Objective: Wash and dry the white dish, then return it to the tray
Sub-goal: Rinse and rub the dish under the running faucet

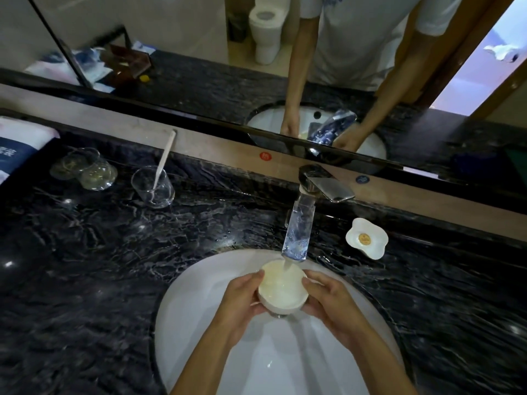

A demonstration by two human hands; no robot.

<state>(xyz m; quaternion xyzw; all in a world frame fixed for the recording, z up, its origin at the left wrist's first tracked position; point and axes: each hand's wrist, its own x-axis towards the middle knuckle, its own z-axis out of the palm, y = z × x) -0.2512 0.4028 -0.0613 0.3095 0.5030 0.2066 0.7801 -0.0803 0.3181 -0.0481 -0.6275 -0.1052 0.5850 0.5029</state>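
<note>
While water runs from the tap (296, 238), left hand (242, 300) cups the dish (281, 289) on its left side, fingers curled around the wall. Dish sits between both hands over the sink (199, 295), stream hitting inside. Right hand (328, 302) grips the opposite side; soap dish (368, 238) lies beyond it, up right.

Little can be read here. A white and navy packet (20, 146) at the counter's far left carries white characters on its navy band, cut off and blurred. A red round sticker (265, 156) on the ledge below the mirror bears a pale mark, and a blue round sticker (362, 179) beside the tap is blurred. A gold round label (364, 238) lies in the flower-shaped dish (373, 248), its print too small to make out
</note>
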